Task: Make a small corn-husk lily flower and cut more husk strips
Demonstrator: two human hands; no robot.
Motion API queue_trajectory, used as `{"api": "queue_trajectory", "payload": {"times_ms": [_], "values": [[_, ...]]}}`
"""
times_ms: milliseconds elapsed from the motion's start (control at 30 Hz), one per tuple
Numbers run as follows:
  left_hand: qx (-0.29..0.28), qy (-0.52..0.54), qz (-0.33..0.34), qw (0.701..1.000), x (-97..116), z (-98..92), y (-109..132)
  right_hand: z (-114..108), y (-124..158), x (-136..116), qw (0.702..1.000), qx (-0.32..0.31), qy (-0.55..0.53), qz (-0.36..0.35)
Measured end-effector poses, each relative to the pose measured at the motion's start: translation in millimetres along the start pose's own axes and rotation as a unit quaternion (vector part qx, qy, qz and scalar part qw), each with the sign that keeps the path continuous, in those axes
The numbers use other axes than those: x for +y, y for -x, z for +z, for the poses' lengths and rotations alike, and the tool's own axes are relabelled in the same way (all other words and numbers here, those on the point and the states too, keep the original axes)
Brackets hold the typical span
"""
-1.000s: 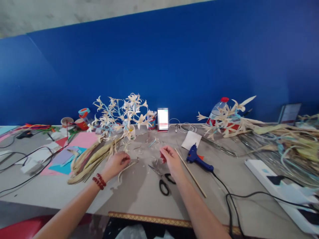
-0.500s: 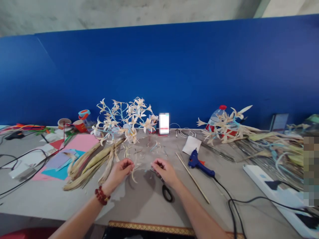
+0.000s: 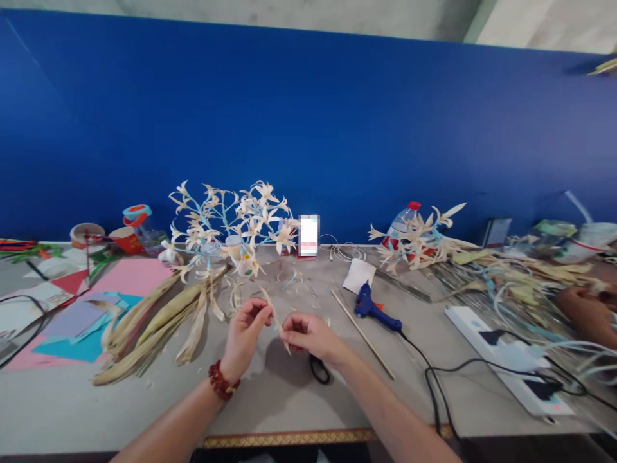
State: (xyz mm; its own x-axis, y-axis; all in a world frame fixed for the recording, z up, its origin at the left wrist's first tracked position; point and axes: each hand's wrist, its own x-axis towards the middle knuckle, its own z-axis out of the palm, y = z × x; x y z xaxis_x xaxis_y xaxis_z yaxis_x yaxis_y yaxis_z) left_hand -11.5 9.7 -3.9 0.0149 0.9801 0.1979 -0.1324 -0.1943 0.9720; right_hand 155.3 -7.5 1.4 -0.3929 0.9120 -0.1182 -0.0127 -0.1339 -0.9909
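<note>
A thin pale strip of husk (image 3: 276,311) slants between my hands above the table's middle. My right hand (image 3: 306,334) pinches its lower end between thumb and fingers. Beside the strip's upper part, my left hand (image 3: 250,325) has its thumb and fingertips pressed together; whether it grips the strip is too small to tell. Black-handled scissors (image 3: 319,371) lie below my right hand, which hides their blades. Left of my left hand rest dried husks (image 3: 168,321). Behind my hands stand pale husk flowers on light-blue stems (image 3: 224,218).
A blue glue gun (image 3: 378,310) and a thin stick (image 3: 361,334) lie right of my hands. Farther right are a white power strip (image 3: 506,360) with black cables and another person's hand (image 3: 585,315). Coloured paper (image 3: 72,344) covers the left. A lit phone (image 3: 308,235) stands at the back.
My hands have come closer together, and the pale strip now shows slanting between them. The view has shifted right, bringing another person's hand in at the right edge.
</note>
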Motion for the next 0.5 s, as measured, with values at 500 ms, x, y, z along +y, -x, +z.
{"api": "queue_trajectory", "payload": {"times_ms": [500], "values": [[-0.124,0.130,-0.164,0.970,-13,0.7,12,24,30,-3,0.877,0.205,0.404,-0.157]]}}
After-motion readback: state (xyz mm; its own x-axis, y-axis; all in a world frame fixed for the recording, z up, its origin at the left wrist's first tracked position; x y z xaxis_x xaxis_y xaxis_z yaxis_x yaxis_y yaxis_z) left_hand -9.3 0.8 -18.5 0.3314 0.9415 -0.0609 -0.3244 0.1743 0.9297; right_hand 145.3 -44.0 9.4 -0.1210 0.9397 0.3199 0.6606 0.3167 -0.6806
